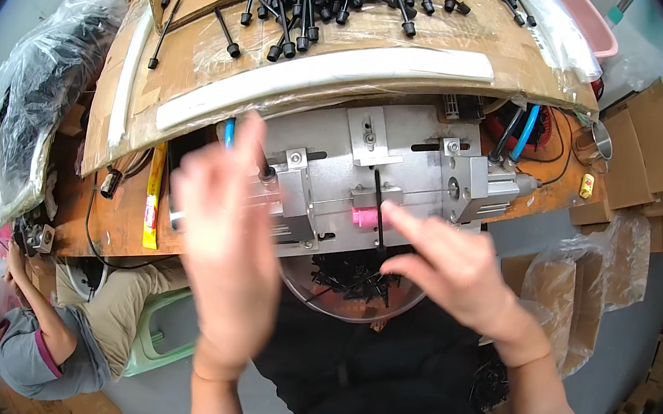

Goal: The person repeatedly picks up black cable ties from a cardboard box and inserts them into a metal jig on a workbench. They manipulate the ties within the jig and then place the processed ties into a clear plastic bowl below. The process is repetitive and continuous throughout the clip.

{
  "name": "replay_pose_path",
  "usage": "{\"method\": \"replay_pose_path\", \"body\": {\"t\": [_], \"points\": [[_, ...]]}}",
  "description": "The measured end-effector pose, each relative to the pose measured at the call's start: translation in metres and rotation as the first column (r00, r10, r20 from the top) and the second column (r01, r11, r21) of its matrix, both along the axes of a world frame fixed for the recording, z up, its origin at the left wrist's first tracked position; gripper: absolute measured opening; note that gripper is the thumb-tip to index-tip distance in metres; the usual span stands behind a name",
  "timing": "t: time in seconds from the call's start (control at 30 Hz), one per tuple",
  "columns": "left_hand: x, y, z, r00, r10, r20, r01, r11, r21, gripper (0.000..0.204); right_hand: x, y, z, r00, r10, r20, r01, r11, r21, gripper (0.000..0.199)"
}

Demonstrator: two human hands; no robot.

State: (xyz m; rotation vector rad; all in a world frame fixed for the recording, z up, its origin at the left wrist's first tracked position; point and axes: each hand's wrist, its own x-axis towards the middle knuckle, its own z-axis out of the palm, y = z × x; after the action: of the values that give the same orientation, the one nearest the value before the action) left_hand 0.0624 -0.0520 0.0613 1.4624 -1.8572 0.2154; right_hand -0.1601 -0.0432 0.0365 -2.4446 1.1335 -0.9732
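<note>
A grey metal fixture [403,154] sits on the wooden bench in front of me, with a small pink block [364,216] at its front edge. A thin black strap [377,192] stands upright in the fixture just above the pink block. My right hand [455,274] reaches in from the right, its fingertips at the strap and the pink block; whether it pinches the strap is unclear. My left hand [226,232] is raised and blurred over the fixture's left side, fingers apart, holding nothing. A clear bowl [313,293] of black parts rests at the bench edge under my hands.
A cardboard sheet [202,53] behind the fixture carries several black straps with round heads [322,1]. Blue and black hoses [520,134] run to the fixture's right side. Another person [64,332] sits at lower left by a green stool. Cardboard boxes [648,153] stand at right.
</note>
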Motion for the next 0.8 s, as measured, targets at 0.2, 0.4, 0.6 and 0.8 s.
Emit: {"method": "replay_pose_path", "body": {"t": [0.2,0.4,0.6,0.8], "points": [[0.071,-0.125,0.055,0.997,-0.051,-0.057,0.068,0.931,0.36,0.02,-0.024,-0.14,0.076,0.933,-0.357,-0.048,0.261,0.759,-0.596,0.016],[0.084,-0.115,0.059,0.98,-0.163,-0.11,0.195,0.878,0.437,0.017,-0.019,-0.175,0.101,0.741,-0.552,-0.383,0.519,0.832,-0.196,0.017],[0.087,-0.085,0.048,0.963,-0.24,-0.121,0.265,0.921,0.286,0.02,-0.029,-0.168,0.095,0.927,-0.327,0.186,0.346,0.935,-0.08,0.015],[0.002,0.04,-0.016,0.991,-0.126,0.042,0.121,0.986,0.111,0.068,-0.05,-0.105,0.079,0.802,-0.109,0.587,0.054,0.992,0.111,0.022]]}}
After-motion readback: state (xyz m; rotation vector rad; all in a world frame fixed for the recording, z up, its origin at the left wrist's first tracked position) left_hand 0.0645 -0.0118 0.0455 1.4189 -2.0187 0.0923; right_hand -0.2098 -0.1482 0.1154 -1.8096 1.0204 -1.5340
